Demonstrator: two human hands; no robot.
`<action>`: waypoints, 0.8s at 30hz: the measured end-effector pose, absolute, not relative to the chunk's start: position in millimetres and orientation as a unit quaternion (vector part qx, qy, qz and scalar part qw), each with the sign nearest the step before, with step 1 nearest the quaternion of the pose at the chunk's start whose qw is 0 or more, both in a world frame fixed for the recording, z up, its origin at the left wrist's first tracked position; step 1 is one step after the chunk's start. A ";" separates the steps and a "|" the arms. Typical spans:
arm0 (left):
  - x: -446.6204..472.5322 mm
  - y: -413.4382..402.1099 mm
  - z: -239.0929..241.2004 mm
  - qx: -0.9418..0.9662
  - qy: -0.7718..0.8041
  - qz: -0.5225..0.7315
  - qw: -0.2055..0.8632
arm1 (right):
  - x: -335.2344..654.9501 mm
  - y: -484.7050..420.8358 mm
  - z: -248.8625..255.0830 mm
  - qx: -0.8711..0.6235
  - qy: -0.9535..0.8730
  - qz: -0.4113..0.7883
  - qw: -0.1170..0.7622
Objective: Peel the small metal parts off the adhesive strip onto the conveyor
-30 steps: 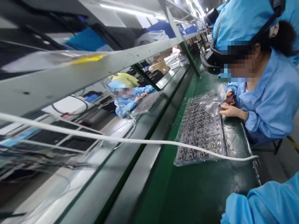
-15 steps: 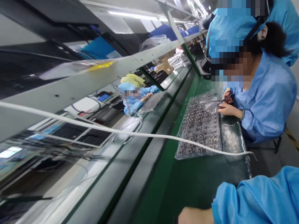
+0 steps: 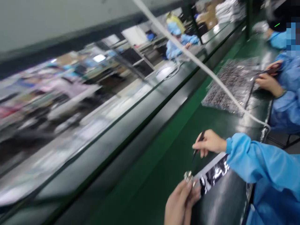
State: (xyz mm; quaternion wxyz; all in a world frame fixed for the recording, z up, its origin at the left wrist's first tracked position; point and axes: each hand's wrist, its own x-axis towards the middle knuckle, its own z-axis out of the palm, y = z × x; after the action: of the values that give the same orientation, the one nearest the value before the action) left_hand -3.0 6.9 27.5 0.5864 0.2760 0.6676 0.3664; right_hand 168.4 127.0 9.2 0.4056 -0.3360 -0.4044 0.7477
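My left hand (image 3: pixel 179 200) is closed around a small shiny metal part (image 3: pixel 188 176), pinched at the fingertips; its fine detail is blurred. Up and to the right of it, my right hand (image 3: pixel 208 143) grips dark tweezers (image 3: pixel 199 143), tips pointing down over the green bench (image 3: pixel 164 175). The tips are apart from the metal part. A strip with a pale edge and a glossy, reflective face (image 3: pixel 215 172) lies on the bench between my hands. Its lower end is beside my left fingers; whether they touch it I cannot tell.
A clear tray of small parts (image 3: pixel 229 84) lies farther up the bench. Beside it a co-worker's hand (image 3: pixel 269 82) holds a dark tool. A white cable (image 3: pixel 211 73) hangs across the view. Another person (image 3: pixel 178 40) works across the metal rail (image 3: pixel 150 125).
The view has swung down toward my bench, so both my hands now show. Before, only my right hand and sleeve appeared at the bottom edge. The co-worker's tray sits higher in view.
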 end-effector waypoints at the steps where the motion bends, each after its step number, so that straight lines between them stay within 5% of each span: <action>1: 2.2 5.7 22.8 0.245 0.654 0.388 0.601 | 168.0 124.8 6.9 -0.339 -0.410 0.740 0.412; 24: 7.2 8.8 3.7 0.204 0.604 0.436 0.636 | 157.9 104.4 2.1 -0.367 -0.522 0.724 0.262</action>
State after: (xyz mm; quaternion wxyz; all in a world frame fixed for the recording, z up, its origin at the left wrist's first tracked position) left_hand 7.2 8.8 3.7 0.6356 0.2043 0.6037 0.4357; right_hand 157.9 104.4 2.1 0.2618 -0.3665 -0.5223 0.7241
